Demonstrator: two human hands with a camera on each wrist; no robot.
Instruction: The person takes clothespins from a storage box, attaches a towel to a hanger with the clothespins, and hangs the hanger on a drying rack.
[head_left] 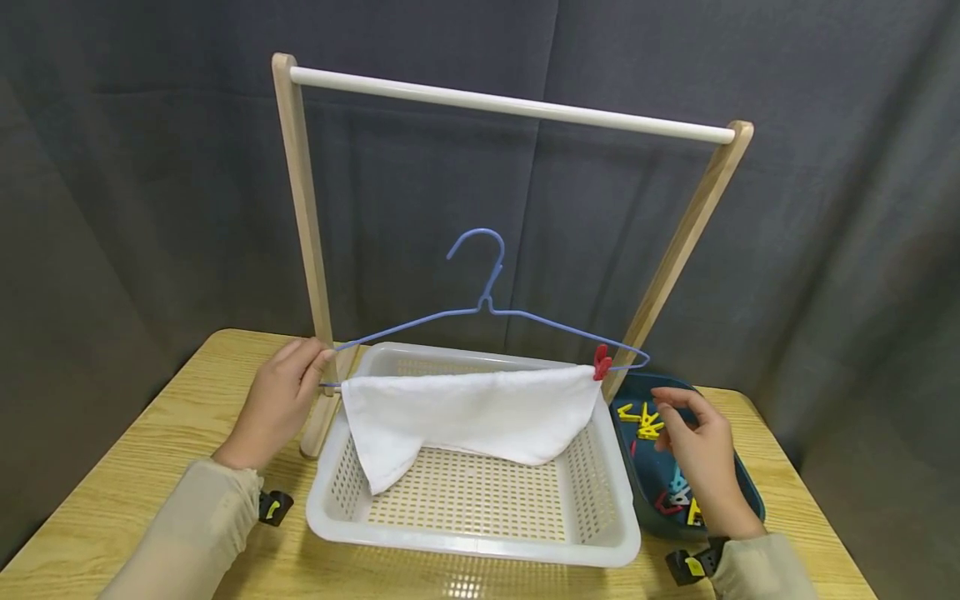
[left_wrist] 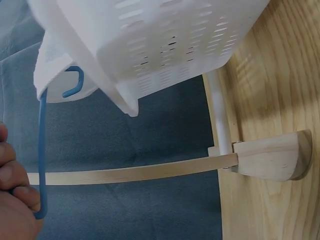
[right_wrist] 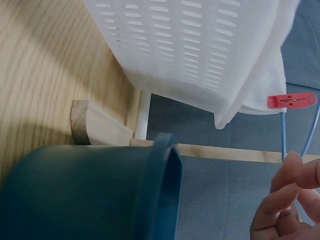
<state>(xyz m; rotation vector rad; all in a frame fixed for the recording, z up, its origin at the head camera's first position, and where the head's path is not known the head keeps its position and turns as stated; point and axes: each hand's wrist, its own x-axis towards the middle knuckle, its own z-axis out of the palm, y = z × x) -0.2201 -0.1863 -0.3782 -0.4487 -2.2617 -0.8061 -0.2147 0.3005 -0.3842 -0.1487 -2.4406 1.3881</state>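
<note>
The left hand [head_left: 281,396], at centre left of the frame, has its grip clamped by thumb and fingers on the left corner of a blue, thin, triangular clothes hanger [head_left: 486,298]. This hold seems to be what keeps the hanger upright, its hook free below the white round crossbar [head_left: 510,103] of a wooden-legged rack. The right hand [head_left: 701,450], at lower right, has loosely bent fingers and no visible load; it is near the hanger's right end but apart from it.

A white fabric cloth [head_left: 480,417] drapes over the hanger's lower wire at mid-frame, its right end pinned by a small red clothespin [head_left: 602,363], presumably against slipping; no pin shows at its left end. The white perforated plastic basket [head_left: 472,543] sits beneath, probably handy should the cloth drop. The dark teal plastic bin [head_left: 750,492] at lower right keeps coloured clothespins [head_left: 648,427] within the right hand's reach.
</note>
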